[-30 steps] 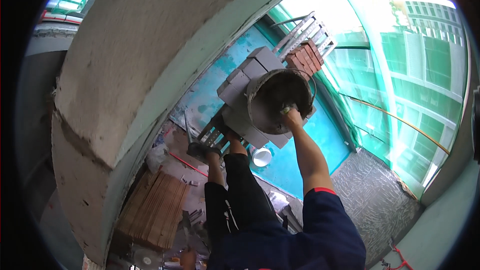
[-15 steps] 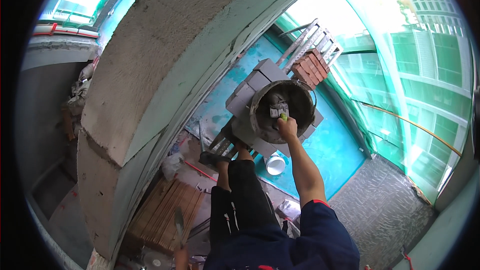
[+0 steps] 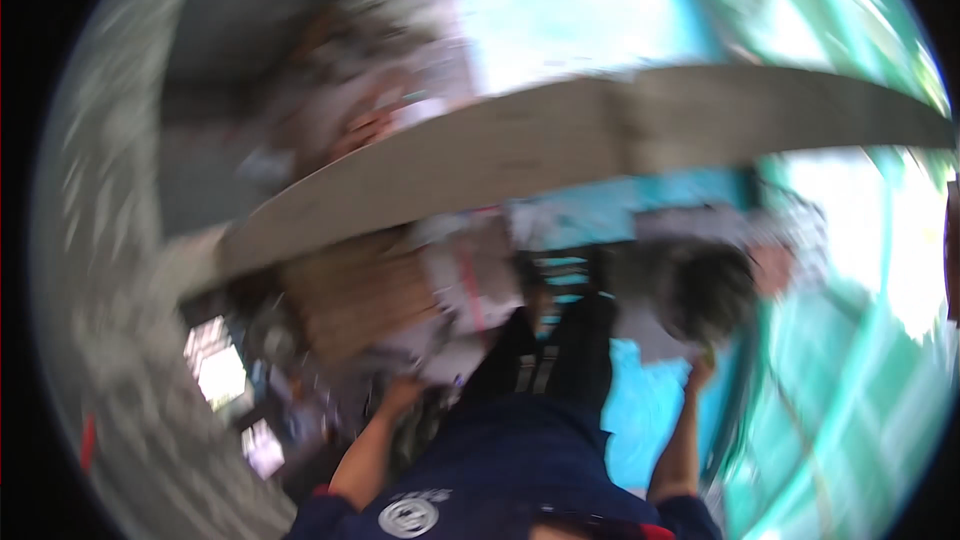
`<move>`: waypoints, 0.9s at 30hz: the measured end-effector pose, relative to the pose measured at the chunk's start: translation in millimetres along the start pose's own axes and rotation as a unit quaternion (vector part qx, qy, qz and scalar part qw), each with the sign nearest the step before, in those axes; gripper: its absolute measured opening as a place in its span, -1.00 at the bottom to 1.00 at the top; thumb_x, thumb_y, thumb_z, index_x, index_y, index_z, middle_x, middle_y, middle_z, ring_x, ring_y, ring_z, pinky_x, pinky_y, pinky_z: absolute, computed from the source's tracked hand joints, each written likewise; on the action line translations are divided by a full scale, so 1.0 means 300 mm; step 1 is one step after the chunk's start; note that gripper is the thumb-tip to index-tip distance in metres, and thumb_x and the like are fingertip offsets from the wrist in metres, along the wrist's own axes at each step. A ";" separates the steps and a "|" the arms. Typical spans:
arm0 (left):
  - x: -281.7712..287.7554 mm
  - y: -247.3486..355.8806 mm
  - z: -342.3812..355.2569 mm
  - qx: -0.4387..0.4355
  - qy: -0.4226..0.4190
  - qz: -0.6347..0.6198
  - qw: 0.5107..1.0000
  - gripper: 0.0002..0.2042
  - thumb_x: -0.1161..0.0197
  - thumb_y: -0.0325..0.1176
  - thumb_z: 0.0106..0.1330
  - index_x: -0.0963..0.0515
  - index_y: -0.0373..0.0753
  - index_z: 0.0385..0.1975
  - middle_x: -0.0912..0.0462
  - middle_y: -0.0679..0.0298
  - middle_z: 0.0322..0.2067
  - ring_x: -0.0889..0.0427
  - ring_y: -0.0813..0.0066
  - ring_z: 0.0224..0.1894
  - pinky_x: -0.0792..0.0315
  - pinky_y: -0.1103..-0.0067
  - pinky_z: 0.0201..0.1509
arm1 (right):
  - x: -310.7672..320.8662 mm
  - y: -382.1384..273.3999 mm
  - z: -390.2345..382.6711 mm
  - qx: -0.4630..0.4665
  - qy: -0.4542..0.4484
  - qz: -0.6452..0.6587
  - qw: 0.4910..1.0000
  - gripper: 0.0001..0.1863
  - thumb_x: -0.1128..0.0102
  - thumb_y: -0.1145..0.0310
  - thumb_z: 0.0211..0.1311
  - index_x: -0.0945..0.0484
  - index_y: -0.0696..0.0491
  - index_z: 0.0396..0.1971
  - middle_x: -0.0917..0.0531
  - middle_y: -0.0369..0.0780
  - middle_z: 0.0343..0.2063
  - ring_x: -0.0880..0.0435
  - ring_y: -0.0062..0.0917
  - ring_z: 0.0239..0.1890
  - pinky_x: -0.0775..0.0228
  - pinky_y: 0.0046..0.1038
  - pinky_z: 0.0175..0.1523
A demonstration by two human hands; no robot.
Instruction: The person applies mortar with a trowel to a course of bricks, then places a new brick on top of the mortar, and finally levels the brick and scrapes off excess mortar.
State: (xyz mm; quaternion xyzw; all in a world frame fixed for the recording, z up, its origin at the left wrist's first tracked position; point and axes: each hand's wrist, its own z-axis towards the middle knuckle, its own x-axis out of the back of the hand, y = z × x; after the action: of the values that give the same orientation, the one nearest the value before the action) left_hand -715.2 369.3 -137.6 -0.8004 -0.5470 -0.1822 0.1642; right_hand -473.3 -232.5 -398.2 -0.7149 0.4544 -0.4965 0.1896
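Observation:
Motion smears the whole view. My right hand (image 3: 703, 370), on the right, is closed round the yellow-green handle (image 3: 710, 351) of a trowel. Its blade is lost in the blur by the dark mortar bucket (image 3: 708, 290), just beyond the hand. The bucket stands on grey blocks (image 3: 640, 285). On the left, my left hand (image 3: 402, 393) is low beside my legs, its fingers blurred. A dim grey shape (image 3: 440, 332) lies beyond it, perhaps the flat-bladed tool seen earlier in that hand.
A grey-brown wall top (image 3: 520, 150) curves across the view ahead. Brown boards (image 3: 355, 285) are stacked at the left. Reddish bricks (image 3: 773, 268) stand beyond the bucket. Blue sheeting (image 3: 645, 405) covers floor at the right, beside green netting (image 3: 830, 340).
The view has swung round, so the wall now crosses ahead and the bucket lies farther right. My right hand has come from inside the bucket to its near side. My left hand shows more fully.

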 end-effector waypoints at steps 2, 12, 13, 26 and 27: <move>-0.166 -0.251 -0.017 -0.024 0.072 -0.102 0.992 -0.58 -0.11 -0.02 0.17 -0.59 -0.31 -0.30 -0.62 -0.06 -0.39 -0.63 0.10 -0.29 -0.44 0.27 -0.23 | 0.022 -0.362 -0.089 0.053 -0.029 -0.102 0.993 -0.63 -0.03 0.42 0.06 -0.56 0.22 -0.11 -0.66 -0.09 -0.36 -0.60 -0.33 -0.36 -0.45 -0.31 -0.19; -0.583 -0.146 -0.137 0.238 -0.022 -0.604 0.760 -0.77 -0.25 -0.15 0.16 -0.50 -0.19 -0.52 -0.29 0.41 -0.77 -0.19 0.60 -0.79 -0.05 0.54 -0.71 | 0.037 -1.442 -0.178 0.205 -0.442 -0.174 0.855 -0.82 -0.10 0.44 -0.09 -0.42 0.17 -0.44 -0.38 -0.32 -0.67 -0.33 -0.66 -0.58 -0.21 -0.55 -0.48; -0.600 -0.124 -0.144 0.261 -0.021 -0.615 0.744 -0.77 -0.24 -0.16 0.17 -0.49 -0.19 -0.52 -0.30 0.41 -0.76 -0.19 0.59 -0.78 -0.06 0.54 -0.70 | -0.008 -1.571 -0.197 0.214 -0.487 -0.198 0.823 -0.80 -0.11 0.42 -0.10 -0.42 0.18 -0.44 -0.41 -0.30 -0.65 -0.35 -0.64 -0.56 -0.23 -0.54 -0.44; -0.954 -0.009 -0.175 0.319 -0.025 -0.768 0.555 -0.79 -0.23 -0.24 0.18 -0.49 -0.28 -0.42 -0.32 0.41 -0.75 -0.24 0.60 -0.78 -0.10 0.56 -0.74 | -0.856 -2.467 -0.861 0.381 -0.710 -0.164 0.569 -0.68 -0.05 0.41 0.01 -0.41 0.22 -0.21 -0.49 -0.30 -0.64 -0.45 -0.65 -0.60 -0.29 -0.56 -0.49; -1.006 0.006 -0.192 0.321 -0.034 -0.776 0.542 -0.79 -0.23 -0.24 0.18 -0.49 -0.28 -0.42 -0.32 0.41 -0.75 -0.24 0.60 -0.78 -0.10 0.56 -0.74 | -0.958 -2.463 -0.948 0.419 -0.670 -0.182 0.585 -0.67 -0.07 0.40 0.02 -0.42 0.20 -0.18 -0.46 -0.28 -0.63 -0.41 -0.64 -0.57 -0.26 -0.53 -0.47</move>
State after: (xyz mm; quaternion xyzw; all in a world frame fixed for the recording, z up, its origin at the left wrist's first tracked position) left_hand -821.1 95.8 -229.4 0.0369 -0.9816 -0.0229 0.1859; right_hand -410.1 440.2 104.7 -0.7540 -0.1993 -0.0367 0.6249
